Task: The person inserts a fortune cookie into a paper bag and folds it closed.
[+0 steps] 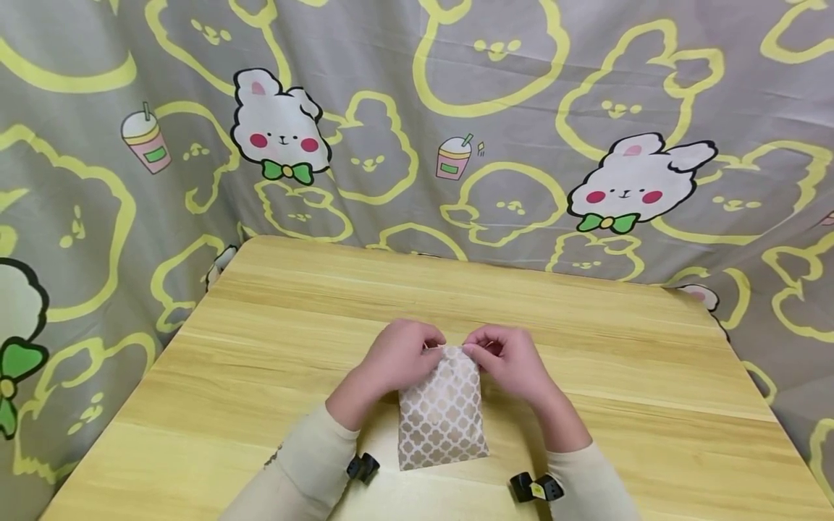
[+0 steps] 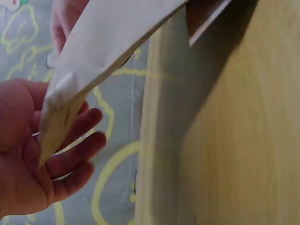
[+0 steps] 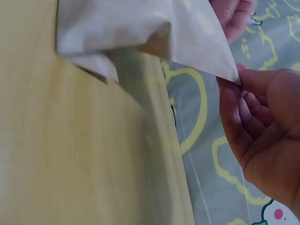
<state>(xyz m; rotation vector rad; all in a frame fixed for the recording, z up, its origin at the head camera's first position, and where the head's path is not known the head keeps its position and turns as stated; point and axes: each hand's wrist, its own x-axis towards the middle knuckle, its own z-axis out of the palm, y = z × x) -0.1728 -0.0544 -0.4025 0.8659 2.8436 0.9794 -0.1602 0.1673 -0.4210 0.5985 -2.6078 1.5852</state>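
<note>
A small paper bag, beige with a white lattice pattern, is held up between both hands over the table. My left hand pinches its upper left corner. In the left wrist view that hand has several fingers loosely spread behind the folded corner, and the bag hides its pinching fingertips. The right hand grips the upper right corner; the right wrist view shows its thumb and index finger pinching the tip. Underneath, a folded flap of the bag hangs down.
A light wood-grain table lies beneath the hands. Behind it and at both sides hangs a grey curtain with yellow outlines and white rabbits. Black wrist devices sit by the cream sleeves.
</note>
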